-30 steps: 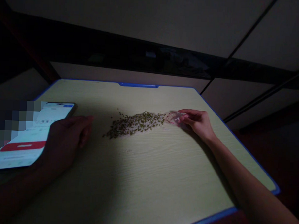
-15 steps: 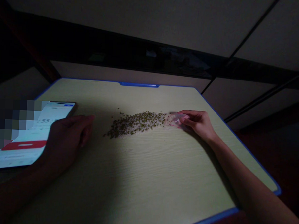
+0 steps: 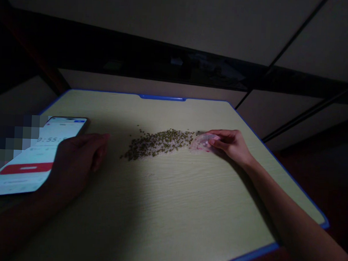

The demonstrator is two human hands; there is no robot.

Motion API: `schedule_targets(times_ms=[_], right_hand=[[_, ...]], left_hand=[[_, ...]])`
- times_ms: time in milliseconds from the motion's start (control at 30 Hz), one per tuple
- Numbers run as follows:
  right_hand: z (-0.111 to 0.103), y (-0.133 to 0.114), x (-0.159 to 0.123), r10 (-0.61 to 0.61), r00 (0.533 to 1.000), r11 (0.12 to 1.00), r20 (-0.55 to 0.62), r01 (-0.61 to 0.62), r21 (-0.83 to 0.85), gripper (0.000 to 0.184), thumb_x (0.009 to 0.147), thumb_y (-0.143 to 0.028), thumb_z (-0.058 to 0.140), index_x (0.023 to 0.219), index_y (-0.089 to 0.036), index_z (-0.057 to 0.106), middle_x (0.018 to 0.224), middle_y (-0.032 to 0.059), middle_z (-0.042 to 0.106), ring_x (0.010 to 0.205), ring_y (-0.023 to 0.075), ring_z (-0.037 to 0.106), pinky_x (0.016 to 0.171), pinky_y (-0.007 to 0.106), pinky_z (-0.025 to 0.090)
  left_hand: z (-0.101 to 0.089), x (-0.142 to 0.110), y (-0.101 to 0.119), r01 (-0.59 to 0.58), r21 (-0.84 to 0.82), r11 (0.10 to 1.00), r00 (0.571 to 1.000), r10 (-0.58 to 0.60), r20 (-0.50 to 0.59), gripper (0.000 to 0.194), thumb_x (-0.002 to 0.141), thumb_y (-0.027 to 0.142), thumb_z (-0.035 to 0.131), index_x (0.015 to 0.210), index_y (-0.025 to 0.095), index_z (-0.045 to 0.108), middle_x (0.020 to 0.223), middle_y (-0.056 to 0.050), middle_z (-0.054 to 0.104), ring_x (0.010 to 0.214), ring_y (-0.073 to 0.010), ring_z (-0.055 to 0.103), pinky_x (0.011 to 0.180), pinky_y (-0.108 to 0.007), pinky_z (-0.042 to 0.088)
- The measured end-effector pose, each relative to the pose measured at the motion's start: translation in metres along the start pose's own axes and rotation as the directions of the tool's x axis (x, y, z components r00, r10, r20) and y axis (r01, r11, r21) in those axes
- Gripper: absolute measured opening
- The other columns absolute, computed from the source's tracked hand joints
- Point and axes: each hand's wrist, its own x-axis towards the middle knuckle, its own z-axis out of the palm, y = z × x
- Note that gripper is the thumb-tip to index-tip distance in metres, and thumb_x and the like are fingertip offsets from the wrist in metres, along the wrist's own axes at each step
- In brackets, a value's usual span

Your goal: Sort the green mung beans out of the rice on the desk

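Observation:
A long pile of small green beans mixed with white, rice-like grains [image 3: 161, 143] lies across the middle of the table. To its right, my right hand [image 3: 232, 145] pinches a clear plastic protractor [image 3: 202, 141] with pinkish markings between thumb and fingers. The protractor's curved edge faces the pile's right end, close to a few stray beans. My left hand [image 3: 79, 157] rests left of the pile, dim in shadow, its fingers curled in and nothing visible in them. It covers part of a lit phone [image 3: 36, 155].
The pale wood-grain table [image 3: 170, 215] has a blue rim and a blue lip [image 3: 163, 97] at its far edge. The phone shows a timer-like screen with a red bar. Behind the table stand light panels with a dark band [image 3: 148, 64].
The protractor in my right hand has turned slightly, and its rounded outline shows more clearly now. My left hand and the pile look unchanged.

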Motion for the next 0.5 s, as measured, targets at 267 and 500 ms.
schedule_targets(times_ms=[267,500], right_hand=[[-0.002,0.001,0.002,0.002,0.999,0.999,-0.047,0.0,0.05,0.022,0.06,-0.022,0.069,0.08,-0.015,0.074,0.057,0.0033,0.067,0.05,0.014,0.057,0.05,0.028,0.045],[0.002,0.003,0.004,0.036,0.995,0.994,-0.093,-0.026,0.107,0.026,0.058,-0.022,0.07,0.081,-0.012,0.073,0.056,0.0023,0.065,0.049,0.0138,0.057,0.048,0.027,0.044]], left_hand=[[0.002,0.0,0.003,0.06,-0.091,0.994,0.998,-0.059,0.007,0.042,0.075,0.025,0.05,0.035,0.019,0.037,0.032,0.005,0.035,0.033,-0.0072,0.032,0.039,-0.022,0.026],[0.001,0.002,-0.004,0.023,-0.105,0.994,1.0,-0.021,0.021,0.04,0.073,0.025,0.05,0.036,0.019,0.037,0.033,0.005,0.035,0.033,-0.0071,0.032,0.039,-0.022,0.027]])
